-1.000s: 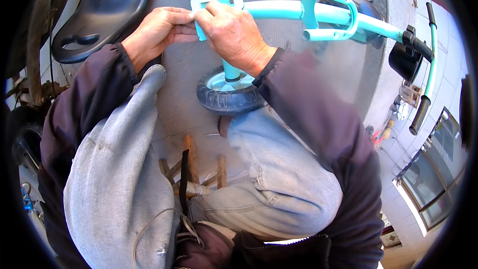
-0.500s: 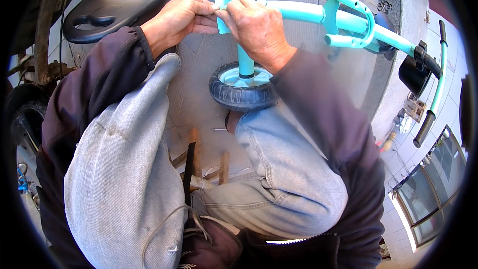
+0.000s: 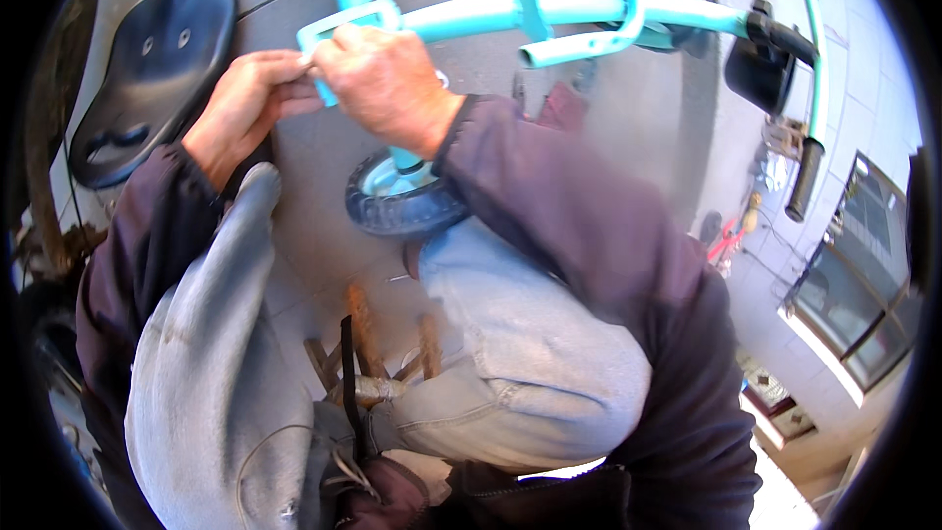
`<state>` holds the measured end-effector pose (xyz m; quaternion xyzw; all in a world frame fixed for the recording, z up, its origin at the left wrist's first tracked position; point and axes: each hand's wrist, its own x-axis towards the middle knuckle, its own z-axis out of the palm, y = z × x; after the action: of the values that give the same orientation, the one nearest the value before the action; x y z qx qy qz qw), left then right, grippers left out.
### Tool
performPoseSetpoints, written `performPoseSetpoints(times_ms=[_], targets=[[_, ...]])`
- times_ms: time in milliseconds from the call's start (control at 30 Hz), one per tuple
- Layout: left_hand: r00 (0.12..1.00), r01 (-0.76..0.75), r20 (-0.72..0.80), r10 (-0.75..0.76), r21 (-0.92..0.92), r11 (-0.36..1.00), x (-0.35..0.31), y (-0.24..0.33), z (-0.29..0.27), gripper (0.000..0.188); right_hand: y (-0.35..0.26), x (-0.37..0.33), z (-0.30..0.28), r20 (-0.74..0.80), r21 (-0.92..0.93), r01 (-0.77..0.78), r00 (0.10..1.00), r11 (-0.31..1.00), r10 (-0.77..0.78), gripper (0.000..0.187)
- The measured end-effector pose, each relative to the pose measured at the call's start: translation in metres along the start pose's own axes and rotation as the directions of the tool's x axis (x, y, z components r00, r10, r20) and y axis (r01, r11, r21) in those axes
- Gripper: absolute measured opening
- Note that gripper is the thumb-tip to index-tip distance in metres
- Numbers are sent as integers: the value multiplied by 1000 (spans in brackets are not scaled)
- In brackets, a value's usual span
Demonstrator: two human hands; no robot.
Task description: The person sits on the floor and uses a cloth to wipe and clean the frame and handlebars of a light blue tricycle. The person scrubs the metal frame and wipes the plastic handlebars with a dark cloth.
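Note:
A turquoise metal vehicle frame [image 3: 461,18] stands on the ground before me, with a rectangular bracket [image 3: 383,13] where its tubes meet. My right hand [image 3: 388,88] is closed over that bracket, its fingers hiding part of the plate. At the bracket's left edge my left hand [image 3: 253,103] is closed in a pinch. Whatever lies between those fingertips is too small or hidden to make out. Below my right wrist sits a black-tyred wheel [image 3: 392,208], joined to a turquoise tube. A black moulded seat [image 3: 162,74] with two bolt holes lies apart from the frame, left of my left hand.
A U-shaped turquoise holder [image 3: 579,51] sticks out from the main tube. Far right is a handlebar [image 3: 819,69] with black grips. Rusty metal legs [image 3: 365,329] stand between my knees. Red-handled tools [image 3: 728,240] lie by the tiled wall at right.
The view has shifted, so the frame, bracket and both hands sit further left and slightly lower. The hands keep the same hold at the bracket.

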<state>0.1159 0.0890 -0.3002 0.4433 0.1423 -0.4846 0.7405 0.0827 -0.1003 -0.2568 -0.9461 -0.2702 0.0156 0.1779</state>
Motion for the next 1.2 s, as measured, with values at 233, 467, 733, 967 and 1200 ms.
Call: performPoseSetpoints(times_ms=[233, 467, 733, 967, 1200], targets=[[1000, -1, -26, 2, 37, 999, 0, 1, -2, 22, 0, 0, 4, -42, 11, 25, 999, 1000, -24, 16], [1000, -7, -7, 7, 47, 999, 0, 1, -1, 25, 1, 0, 4, -78, 36, 20, 997, 999, -17, 16], [1000, -15, 11, 15, 32, 999, 0, 3, -1, 25, 1, 0, 0, -84, 21, -18, 996, 1000, 20, 14], [999, -26, -42, 31, 118, 993, -1, 4, 1, 26, -2, 0, 1, -43, 25, -69, 997, 997, 70, 17], [998, -24, -54, 31, 124, 992, -3, 5, 3, 25, -4, 1, 1, -26, 9, -82, 996, 997, 82, 18]])
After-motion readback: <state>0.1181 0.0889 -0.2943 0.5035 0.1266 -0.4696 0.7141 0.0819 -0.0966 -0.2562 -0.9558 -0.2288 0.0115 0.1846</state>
